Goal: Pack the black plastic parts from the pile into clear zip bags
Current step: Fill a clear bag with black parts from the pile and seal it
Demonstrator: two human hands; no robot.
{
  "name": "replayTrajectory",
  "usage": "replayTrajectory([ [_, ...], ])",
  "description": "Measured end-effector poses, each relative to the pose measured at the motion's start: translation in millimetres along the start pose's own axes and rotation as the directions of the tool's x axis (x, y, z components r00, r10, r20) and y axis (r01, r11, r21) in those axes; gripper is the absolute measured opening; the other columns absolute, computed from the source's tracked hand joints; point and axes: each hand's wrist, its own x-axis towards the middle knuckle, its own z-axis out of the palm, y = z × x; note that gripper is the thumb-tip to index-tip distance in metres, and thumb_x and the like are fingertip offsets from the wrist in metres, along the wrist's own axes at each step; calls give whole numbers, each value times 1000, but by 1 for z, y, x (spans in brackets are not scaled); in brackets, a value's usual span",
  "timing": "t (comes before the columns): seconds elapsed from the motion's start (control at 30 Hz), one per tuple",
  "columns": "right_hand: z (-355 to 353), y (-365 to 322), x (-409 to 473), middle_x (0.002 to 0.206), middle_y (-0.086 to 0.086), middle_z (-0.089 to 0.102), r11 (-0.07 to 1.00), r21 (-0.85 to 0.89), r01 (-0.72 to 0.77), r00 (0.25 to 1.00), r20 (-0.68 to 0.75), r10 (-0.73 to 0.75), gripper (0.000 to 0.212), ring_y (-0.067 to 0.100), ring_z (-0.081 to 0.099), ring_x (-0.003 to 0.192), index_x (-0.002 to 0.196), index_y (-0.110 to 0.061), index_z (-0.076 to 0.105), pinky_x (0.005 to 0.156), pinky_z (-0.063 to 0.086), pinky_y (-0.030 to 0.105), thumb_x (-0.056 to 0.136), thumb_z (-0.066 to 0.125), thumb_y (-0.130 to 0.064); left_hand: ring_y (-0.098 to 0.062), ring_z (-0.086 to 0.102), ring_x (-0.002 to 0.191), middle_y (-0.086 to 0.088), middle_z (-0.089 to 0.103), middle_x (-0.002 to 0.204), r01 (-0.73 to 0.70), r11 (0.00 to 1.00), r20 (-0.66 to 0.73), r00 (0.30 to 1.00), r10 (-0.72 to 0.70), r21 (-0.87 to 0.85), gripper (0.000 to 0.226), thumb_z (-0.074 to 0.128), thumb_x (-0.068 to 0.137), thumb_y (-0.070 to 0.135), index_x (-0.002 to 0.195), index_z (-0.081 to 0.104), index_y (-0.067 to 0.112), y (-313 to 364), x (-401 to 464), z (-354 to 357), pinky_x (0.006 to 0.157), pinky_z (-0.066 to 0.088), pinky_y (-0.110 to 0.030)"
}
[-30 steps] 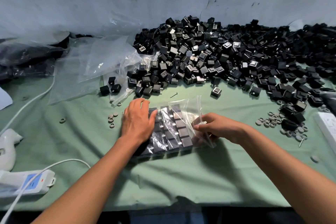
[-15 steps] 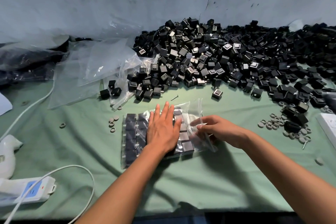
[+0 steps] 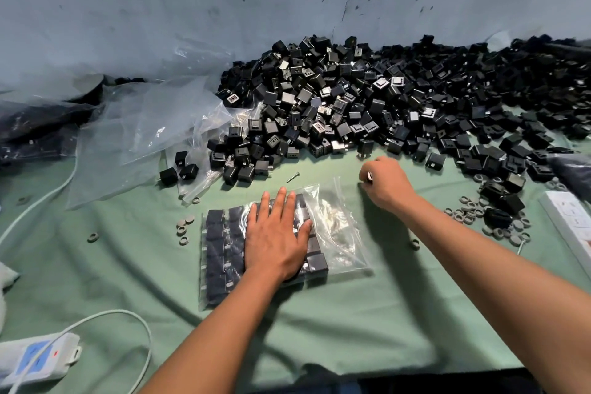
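Observation:
A clear zip bag (image 3: 339, 233) lies flat on the green cloth, with rows of black plastic parts (image 3: 217, 253) inside and its open mouth at the right. My left hand (image 3: 275, 240) rests on it with palm down and fingers straight, pressing on the parts. Up at the near edge of the big pile of black parts (image 3: 383, 105), my right hand (image 3: 387, 182) has its fingers curled round a small part. Only a light glint of that part shows at the fingertips.
Empty clear bags (image 3: 144, 131) lie heaped at the left of the pile, with dark filled bags (image 3: 32, 128) beyond. Grey rings (image 3: 470, 208) are scattered at the right near a white box (image 3: 569, 217). A screw (image 3: 292, 176) and a power strip (image 3: 35, 358) are also on the cloth.
My left hand slid right across the bag and stays flat on it. My right hand let go of the bag's mouth and moved up to the lone part at the pile's edge.

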Motion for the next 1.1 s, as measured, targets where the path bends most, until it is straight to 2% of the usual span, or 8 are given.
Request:
replayTrajectory([
  [0.07,-4,2,-11,107,11,65,998,-9,70,998,-6,-70,13,32,60,106,101,-14,72,86,49,36,91,68,-6,-23,-14,156,4,-13,168,-1,1000,-10,1000,1,-9,73,1,100,66,161,-9,27,0,0,0,127,-1,-49],
  [0.3,-15,-7,-49,111,3,76,904,381,193,939,197,-283,22,17,69,100,118,-9,72,94,56,36,97,65,-15,-23,-9,157,4,-7,170,-7,1000,-24,1000,7,-5,72,3,100,64,162,-6,28,-1,2,2,128,1,-49],
  [0.47,-8,-36,-50,91,12,74,670,740,-63,953,243,-179,38,12,67,64,124,-8,65,55,53,27,107,31,-1,-22,-9,157,4,-7,170,2,1000,-24,1000,-2,-10,72,4,100,64,162,-6,28,0,1,2,128,0,-49],
  [0.6,-9,-38,-42,78,7,70,700,701,-134,934,326,-148,45,19,59,58,112,-3,68,49,43,26,100,27,7,-22,-9,157,4,-7,170,0,1000,-24,1000,0,-14,73,1,99,64,162,-6,28,0,1,2,128,1,-49],
  [0.77,-7,-28,-44,104,21,73,799,595,-82,846,466,-260,28,17,65,83,108,-6,75,87,58,46,104,48,-4,-23,-9,157,4,-7,170,2,1000,-24,1000,-2,-2,74,1,98,64,162,-6,28,0,2,3,128,2,-50],
  [0.83,-8,-29,-48,92,9,76,769,635,-78,852,443,-279,24,10,66,77,104,-12,78,75,61,33,100,55,-6,-23,-9,157,3,-7,170,1,1000,-24,1000,-1,-1,73,2,99,64,162,-7,28,-1,2,4,127,3,-50],
  [0.93,-5,-32,-48,69,-5,66,834,548,58,892,347,-290,14,7,53,62,81,-19,78,65,48,29,92,69,-17,-23,-9,157,3,-7,170,2,1000,-21,1000,-2,3,74,0,97,65,162,-7,28,-1,2,5,127,2,-50],
  [1.1,-6,-34,-53,84,7,77,831,555,32,852,419,-312,9,12,64,73,85,-19,83,73,57,34,83,85,-28,-22,-7,158,4,-5,171,11,1000,-24,1000,-11,-9,78,-3,94,65,162,-5,29,-1,2,5,128,1,-49],
])
